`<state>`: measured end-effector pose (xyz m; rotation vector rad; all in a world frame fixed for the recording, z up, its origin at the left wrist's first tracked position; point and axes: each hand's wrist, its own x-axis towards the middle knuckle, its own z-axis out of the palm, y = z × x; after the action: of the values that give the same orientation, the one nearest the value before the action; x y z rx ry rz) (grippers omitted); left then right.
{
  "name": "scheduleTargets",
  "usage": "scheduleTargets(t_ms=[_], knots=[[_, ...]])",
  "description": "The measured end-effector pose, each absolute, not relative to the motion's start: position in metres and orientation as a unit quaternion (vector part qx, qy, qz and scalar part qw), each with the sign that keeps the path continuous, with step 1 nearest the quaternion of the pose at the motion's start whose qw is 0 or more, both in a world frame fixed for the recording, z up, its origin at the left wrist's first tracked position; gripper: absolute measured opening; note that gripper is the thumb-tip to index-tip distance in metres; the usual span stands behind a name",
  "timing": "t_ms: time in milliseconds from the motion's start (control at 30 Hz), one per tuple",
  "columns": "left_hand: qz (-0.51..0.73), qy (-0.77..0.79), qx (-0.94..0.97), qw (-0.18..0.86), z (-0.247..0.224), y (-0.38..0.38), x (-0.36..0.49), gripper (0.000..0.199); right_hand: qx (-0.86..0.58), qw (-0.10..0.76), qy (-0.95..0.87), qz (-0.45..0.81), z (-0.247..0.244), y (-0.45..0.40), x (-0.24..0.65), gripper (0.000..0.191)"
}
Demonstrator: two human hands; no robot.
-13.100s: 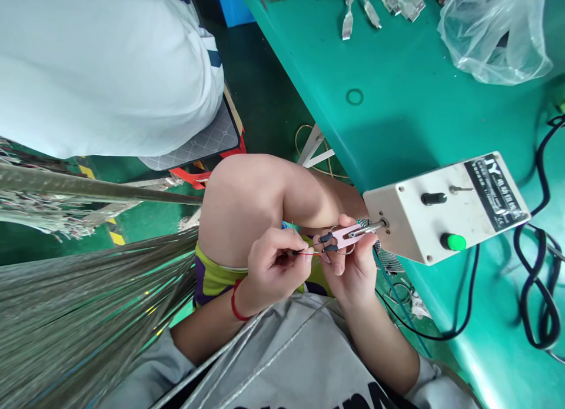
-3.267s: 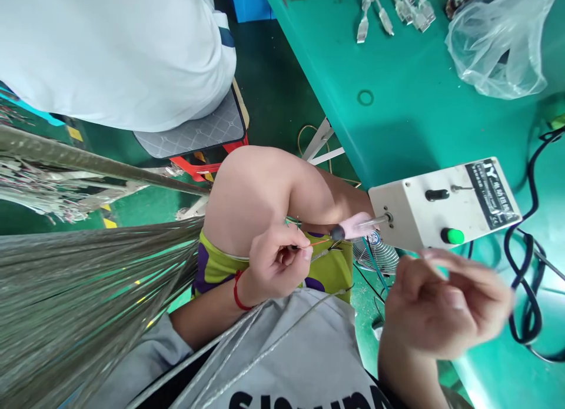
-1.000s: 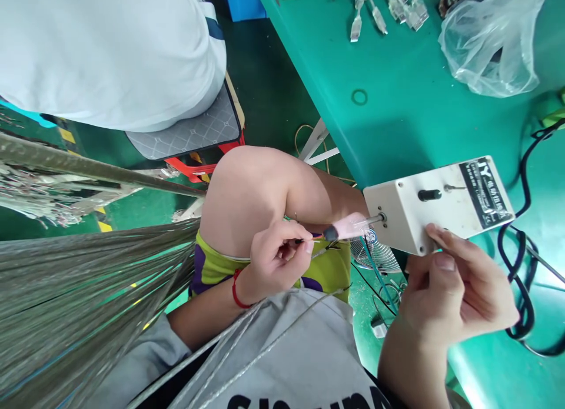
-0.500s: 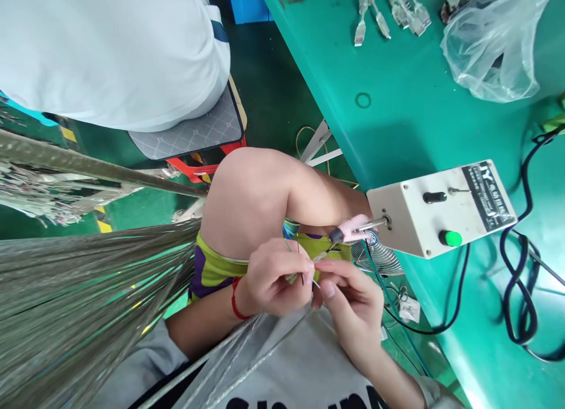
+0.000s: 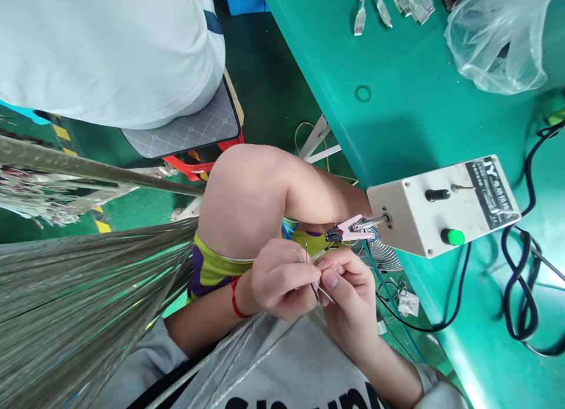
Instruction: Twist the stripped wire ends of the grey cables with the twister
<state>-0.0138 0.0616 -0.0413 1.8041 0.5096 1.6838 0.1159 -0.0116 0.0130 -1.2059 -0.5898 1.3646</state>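
My left hand is closed in a pinch on several thin wires. Green and black strands stick up past its knuckles, and a white wire pokes out below its fingertips. Facing it, my right hand pinches a thin red wire between thumb and fingers; the fingertips of both hands almost touch. Just beyond them, a pink clip with black tips sits on the metal shaft of a white box-shaped machine. A clear-ended cable lies between clip and hands; whether the clip grips it, I cannot tell.
The machine, with its green button, stands on the green table. USB cables, a plastic bag and a black cord lie there. Long grey cables hang at left. A co-worker in white sits nearby.
My right fingers have shifted and now pinch the red wire. More of the white wire shows. The pink clip was blurred and has turned, with its spread handles now visible.
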Motion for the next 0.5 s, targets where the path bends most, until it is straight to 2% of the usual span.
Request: scheduleTargets(t_ms=[333, 500], knots=[[0.614, 0.204, 0.689, 0.328, -0.0408, 0.0629, -0.0164, 0.029, -0.538, 0.581, -0.268, 0.548, 0.0114, -0.0115, 0.1195, 0.017], [0.628, 0.211, 0.675, 0.324, -0.0395, 0.0661, -0.015, 0.022, -0.541, 0.596, -0.257, 0.535, 0.0121, -0.0047, 0.1195, 0.016]])
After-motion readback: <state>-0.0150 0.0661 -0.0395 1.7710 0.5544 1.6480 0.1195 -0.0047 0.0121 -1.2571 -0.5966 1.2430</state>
